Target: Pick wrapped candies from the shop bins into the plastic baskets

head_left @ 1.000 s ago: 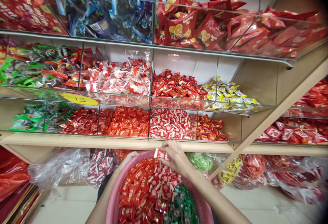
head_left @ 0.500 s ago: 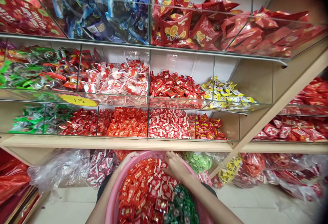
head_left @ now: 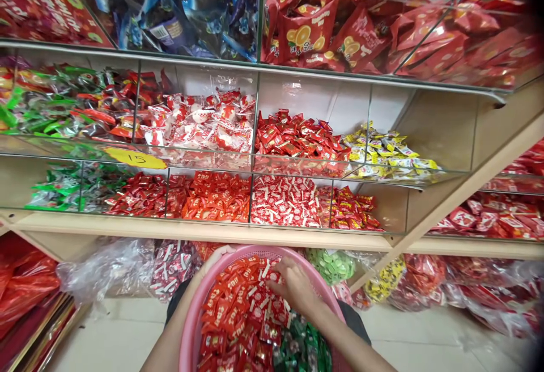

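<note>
Pink basket (head_left: pixel 263 249), one — left hand (head_left: pixel 216 258) at rim (head_left: pixel 186 338), grip unclear — right hand (head_left: pixel 296 286), fingers half-curled, hold unclear.

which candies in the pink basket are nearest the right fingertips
The red-and-white wrapped candies, directly under the right hand; orange-red wrappers lie left, red wrappers and green wrappers lower in view.

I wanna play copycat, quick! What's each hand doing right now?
Left hand: against the pink basket's rim; its grip can't be told.
Right hand: fingers bent over red-and-white candies; whether it holds one can't be told.
</note>
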Available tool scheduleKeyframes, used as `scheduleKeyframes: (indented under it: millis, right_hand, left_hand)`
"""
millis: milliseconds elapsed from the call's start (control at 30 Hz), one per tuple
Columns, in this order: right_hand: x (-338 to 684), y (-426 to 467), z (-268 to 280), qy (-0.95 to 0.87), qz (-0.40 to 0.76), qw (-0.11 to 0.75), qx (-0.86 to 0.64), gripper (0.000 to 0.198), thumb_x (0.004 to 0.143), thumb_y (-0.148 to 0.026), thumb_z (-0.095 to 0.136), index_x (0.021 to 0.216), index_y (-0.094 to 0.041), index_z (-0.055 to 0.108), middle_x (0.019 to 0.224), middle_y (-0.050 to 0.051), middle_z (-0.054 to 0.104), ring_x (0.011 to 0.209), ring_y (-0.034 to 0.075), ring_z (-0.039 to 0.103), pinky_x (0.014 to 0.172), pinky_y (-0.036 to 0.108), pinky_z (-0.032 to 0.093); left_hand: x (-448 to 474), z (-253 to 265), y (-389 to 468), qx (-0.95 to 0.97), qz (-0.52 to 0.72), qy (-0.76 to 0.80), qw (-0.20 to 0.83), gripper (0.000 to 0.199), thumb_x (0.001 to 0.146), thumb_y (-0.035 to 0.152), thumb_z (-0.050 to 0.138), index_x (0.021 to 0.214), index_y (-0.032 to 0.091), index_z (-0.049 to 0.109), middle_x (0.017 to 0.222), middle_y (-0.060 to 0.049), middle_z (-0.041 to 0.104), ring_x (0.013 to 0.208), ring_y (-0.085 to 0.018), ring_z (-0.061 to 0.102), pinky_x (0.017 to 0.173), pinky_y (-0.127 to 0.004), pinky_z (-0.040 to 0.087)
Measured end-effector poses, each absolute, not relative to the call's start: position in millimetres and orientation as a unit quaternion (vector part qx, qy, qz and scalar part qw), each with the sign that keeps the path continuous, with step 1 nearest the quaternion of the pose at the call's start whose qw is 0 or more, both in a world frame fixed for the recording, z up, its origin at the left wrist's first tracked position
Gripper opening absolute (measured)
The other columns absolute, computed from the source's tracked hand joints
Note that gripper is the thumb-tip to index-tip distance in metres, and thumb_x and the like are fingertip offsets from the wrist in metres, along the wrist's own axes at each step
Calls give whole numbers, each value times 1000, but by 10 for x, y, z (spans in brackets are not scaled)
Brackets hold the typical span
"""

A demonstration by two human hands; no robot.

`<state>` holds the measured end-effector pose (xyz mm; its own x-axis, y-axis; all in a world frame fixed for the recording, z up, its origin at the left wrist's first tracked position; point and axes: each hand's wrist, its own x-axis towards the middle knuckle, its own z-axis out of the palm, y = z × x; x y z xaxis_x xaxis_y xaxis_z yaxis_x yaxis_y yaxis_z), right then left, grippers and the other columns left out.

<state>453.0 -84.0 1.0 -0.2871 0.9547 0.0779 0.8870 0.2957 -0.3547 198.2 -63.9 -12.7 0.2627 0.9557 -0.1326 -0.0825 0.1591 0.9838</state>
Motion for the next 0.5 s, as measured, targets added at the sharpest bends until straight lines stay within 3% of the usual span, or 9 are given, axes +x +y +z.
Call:
scheduleKeyframes:
  millis: [167, 300, 500]
  right_hand:
    - [4295, -1009, -11, -813, 74, 96, -570, 23, 75, -30, 62, 94, -19, 57, 97, 6, 60, 93, 23, 53, 81, 34, 40]
    - [4186, -1043, -93, -818, 19, 74, -569, 29, 77, -37, 59, 99, -18, 56, 95, 8, 61, 91, 24, 55, 78, 36, 41]
    - [4213, -1020, 34, -826, -38, 141, -545, 34, 80, -49, 51, 93, -18, 55, 84, 7, 61, 80, 23, 56, 71, 35, 42]
  left_hand:
    - [1959, -127, -656, 504, 417, 440, 615, 42, 72, 30, 52, 113, 25, 56, 108, -2, 61, 112, -24, 44, 94, -29, 32]
    - [1908, -145, -717, 504, 415, 443, 615, 41, 73, 32, 52, 113, 25, 56, 107, -2, 61, 112, -25, 44, 95, -30, 33]
    - [1923, -234, -571, 492, 408, 451, 623, 44, 77, 39, 52, 115, 17, 53, 110, -8, 58, 106, -23, 50, 92, -41, 36]
